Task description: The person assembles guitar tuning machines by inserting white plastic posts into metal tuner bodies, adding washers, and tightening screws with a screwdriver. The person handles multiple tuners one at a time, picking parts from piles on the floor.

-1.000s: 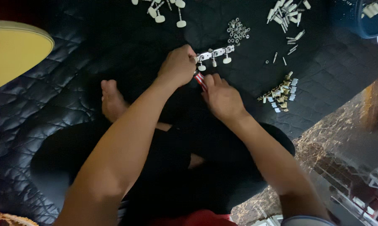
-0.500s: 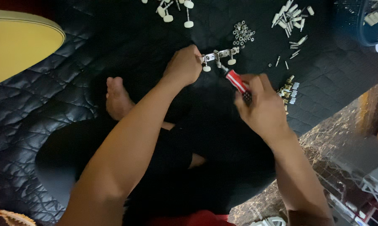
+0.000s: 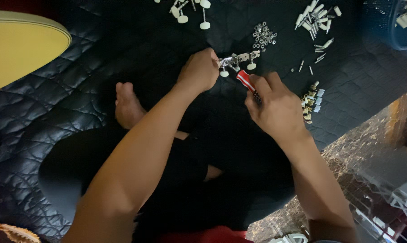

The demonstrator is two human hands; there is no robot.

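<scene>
My left hand grips one end of a small metal strip fitted with white knobs, holding it over the black quilted mat. My right hand is closed around a screwdriver with a red and white handle. Its tip points up toward the metal strip, right beside my left fingers. My bare foot rests on the mat below the left hand.
On the mat lie a pile of small nuts, white-knobbed pegs, white and metal screws and a cluster of small brass-coloured parts. A yellow round object sits left. A blue basket stands top right.
My right hand drew back to the right, away from the strip, then brought the red-handled screwdriver into view and aimed it at the strip. The left hand stayed on the strip.
</scene>
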